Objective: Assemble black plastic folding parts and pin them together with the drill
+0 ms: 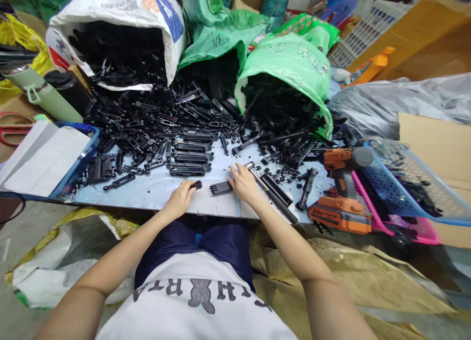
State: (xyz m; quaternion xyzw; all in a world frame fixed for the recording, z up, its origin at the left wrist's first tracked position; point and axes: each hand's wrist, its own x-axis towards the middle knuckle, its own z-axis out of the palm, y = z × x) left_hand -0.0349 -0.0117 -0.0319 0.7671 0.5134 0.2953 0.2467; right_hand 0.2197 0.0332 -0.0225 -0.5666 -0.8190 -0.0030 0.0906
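Note:
My left hand point(182, 196) is closed round a small black plastic part point(196, 185) at the near edge of the pale blue table point(154, 188). My right hand point(243, 179) rests on the table with its fingers pressed down on a small silvery piece point(250, 165), right beside a black comb-like part point(221, 187). A large heap of black plastic clips point(154, 129) spreads across the table behind both hands. A few neat stacks of assembled clips point(189, 158) lie just beyond my fingers.
A white sack point(121, 9) and green sacks point(290, 60) spill black parts at the back. An orange cordless drill point(340, 193) lies at the right by blue and pink baskets point(408, 193). A blue tray with white paper point(44, 156) and a green bottle point(44, 94) sit left.

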